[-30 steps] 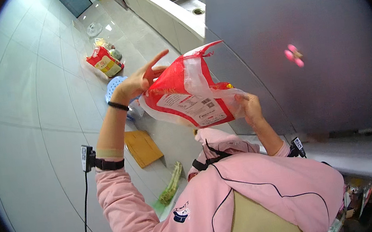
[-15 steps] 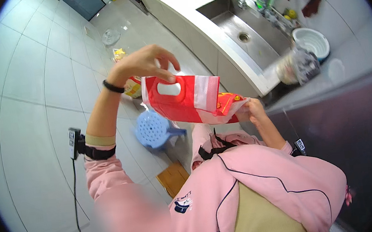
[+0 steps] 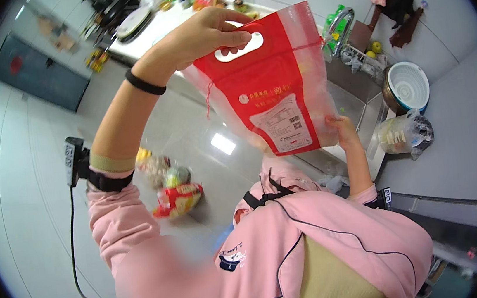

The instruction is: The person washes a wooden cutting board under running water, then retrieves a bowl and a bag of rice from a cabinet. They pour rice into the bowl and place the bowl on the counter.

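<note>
Head view: my left hand point(image 3: 202, 35) is raised, its grip closed over the top edge of a red and clear plastic bag point(image 3: 272, 86), fingers curled through the cut-out handle slot. My right hand point(image 3: 342, 128) meets the bag at its lower right corner, fingers wrapped on that corner from behind; how tightly it grips I cannot tell. The bag hangs upright in the air between the two hands, in front of my chest, with a white label panel facing me. I wear a pink jacket, a black band on the left wrist point(image 3: 146, 84) and a black strapped device with a cable on the left forearm point(image 3: 78, 161).

Behind the bag runs the table, with a steel sink point(image 3: 366, 111) set in it and a curved tap point(image 3: 335, 20) at the sink's far edge. On the table just right of the sink stands a white bowl point(image 3: 408, 85), and nearer me, at the sink's right edge, a clear plastic bag of food point(image 3: 404, 133). On the tiled floor point(image 3: 31, 190) below my left arm lies a red and yellow packet point(image 3: 176, 200) beside other blurred bagged things.
</note>
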Action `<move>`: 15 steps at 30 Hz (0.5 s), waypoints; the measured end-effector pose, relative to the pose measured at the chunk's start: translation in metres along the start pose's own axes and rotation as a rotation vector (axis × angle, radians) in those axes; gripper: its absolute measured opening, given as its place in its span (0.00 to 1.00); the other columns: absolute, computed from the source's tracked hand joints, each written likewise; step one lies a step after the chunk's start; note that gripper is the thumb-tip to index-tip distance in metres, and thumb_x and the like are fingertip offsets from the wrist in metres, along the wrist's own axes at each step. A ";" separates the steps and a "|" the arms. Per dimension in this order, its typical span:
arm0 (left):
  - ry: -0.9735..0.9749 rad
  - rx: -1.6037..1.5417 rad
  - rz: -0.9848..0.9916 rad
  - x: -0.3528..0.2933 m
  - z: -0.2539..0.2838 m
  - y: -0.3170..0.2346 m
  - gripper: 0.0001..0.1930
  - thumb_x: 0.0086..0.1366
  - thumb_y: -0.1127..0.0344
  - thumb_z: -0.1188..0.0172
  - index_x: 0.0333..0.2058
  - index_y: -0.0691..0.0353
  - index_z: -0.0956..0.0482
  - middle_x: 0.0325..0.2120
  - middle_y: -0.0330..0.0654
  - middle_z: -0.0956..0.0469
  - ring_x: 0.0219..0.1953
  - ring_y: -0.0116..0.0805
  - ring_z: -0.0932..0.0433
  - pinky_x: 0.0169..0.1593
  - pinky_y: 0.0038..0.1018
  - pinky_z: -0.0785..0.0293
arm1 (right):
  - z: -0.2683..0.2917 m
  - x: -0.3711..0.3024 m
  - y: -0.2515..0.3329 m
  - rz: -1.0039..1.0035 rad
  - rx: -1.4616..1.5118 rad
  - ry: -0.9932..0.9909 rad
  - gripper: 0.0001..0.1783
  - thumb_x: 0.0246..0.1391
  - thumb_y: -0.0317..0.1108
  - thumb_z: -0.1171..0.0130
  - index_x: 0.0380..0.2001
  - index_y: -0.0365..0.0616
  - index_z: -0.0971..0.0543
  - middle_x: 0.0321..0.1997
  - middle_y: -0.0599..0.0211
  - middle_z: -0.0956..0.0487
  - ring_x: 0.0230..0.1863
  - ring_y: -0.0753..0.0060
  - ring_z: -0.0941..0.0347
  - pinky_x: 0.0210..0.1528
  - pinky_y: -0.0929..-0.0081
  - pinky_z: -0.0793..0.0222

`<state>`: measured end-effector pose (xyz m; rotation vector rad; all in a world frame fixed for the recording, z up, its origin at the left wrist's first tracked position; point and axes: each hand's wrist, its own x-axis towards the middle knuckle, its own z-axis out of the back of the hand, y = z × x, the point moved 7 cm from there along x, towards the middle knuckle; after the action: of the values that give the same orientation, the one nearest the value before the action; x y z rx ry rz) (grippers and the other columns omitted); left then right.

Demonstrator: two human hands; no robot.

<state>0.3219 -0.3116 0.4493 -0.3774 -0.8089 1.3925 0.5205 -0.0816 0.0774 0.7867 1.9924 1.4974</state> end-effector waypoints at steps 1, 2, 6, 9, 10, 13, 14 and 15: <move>0.028 0.002 0.039 -0.005 -0.006 -0.013 0.19 0.65 0.63 0.39 0.48 0.72 0.25 0.27 0.38 0.22 0.26 0.22 0.27 0.28 0.17 0.30 | 0.008 0.002 0.002 0.081 -0.032 -0.010 0.17 0.53 0.39 0.35 0.40 0.37 0.20 0.36 0.73 0.19 0.40 0.78 0.26 0.46 0.78 0.34; 0.049 0.005 0.082 -0.014 -0.015 -0.030 0.17 0.64 0.63 0.39 0.45 0.71 0.23 0.27 0.38 0.22 0.26 0.21 0.28 0.27 0.16 0.31 | 0.007 0.006 0.004 0.191 -0.058 0.064 0.18 0.54 0.40 0.35 0.42 0.37 0.20 0.37 0.73 0.19 0.40 0.78 0.26 0.46 0.79 0.35; 0.036 0.106 0.035 0.009 -0.042 -0.093 0.15 0.66 0.59 0.41 0.40 0.67 0.20 0.25 0.35 0.24 0.24 0.18 0.31 0.26 0.12 0.36 | 0.034 0.047 -0.002 0.379 0.107 0.065 0.33 0.55 0.49 0.38 0.58 0.41 0.32 0.56 0.66 0.27 0.56 0.73 0.33 0.58 0.72 0.42; -0.036 0.255 0.170 -0.004 -0.072 -0.151 0.12 0.66 0.65 0.44 0.32 0.70 0.22 0.19 0.37 0.29 0.18 0.22 0.38 0.22 0.18 0.40 | -0.001 0.067 -0.049 0.416 0.463 0.091 0.48 0.50 0.59 0.38 0.65 0.45 0.44 0.65 0.64 0.36 0.64 0.72 0.42 0.64 0.63 0.49; -0.083 0.288 0.156 -0.004 -0.075 -0.162 0.12 0.66 0.66 0.45 0.29 0.70 0.22 0.17 0.37 0.30 0.17 0.23 0.39 0.22 0.19 0.41 | -0.018 0.074 -0.062 0.356 0.587 0.141 0.52 0.47 0.63 0.38 0.66 0.46 0.45 0.68 0.64 0.39 0.66 0.70 0.45 0.66 0.60 0.52; -0.154 0.295 0.125 -0.019 -0.083 -0.191 0.13 0.64 0.68 0.47 0.21 0.66 0.26 0.16 0.37 0.32 0.16 0.23 0.42 0.22 0.20 0.42 | -0.115 0.073 -0.057 0.260 1.011 0.709 0.59 0.37 0.71 0.38 0.67 0.50 0.44 0.70 0.68 0.42 0.71 0.64 0.50 0.70 0.54 0.57; -0.161 0.281 0.112 -0.020 -0.081 -0.196 0.13 0.64 0.68 0.47 0.19 0.64 0.27 0.16 0.37 0.32 0.16 0.23 0.42 0.22 0.19 0.42 | -0.140 0.086 -0.035 0.269 1.097 0.806 0.59 0.35 0.72 0.37 0.66 0.51 0.43 0.69 0.69 0.39 0.70 0.62 0.48 0.71 0.54 0.57; -0.202 0.284 0.074 -0.024 -0.084 -0.204 0.13 0.64 0.68 0.47 0.19 0.64 0.27 0.16 0.37 0.32 0.16 0.23 0.42 0.22 0.19 0.42 | -0.152 0.086 -0.015 0.333 1.094 0.847 0.57 0.36 0.71 0.37 0.66 0.52 0.42 0.69 0.70 0.38 0.70 0.62 0.47 0.71 0.54 0.55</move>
<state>0.5273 -0.3518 0.5228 -0.0474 -0.7515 1.6078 0.3514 -0.1236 0.0956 0.9942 3.5673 0.8092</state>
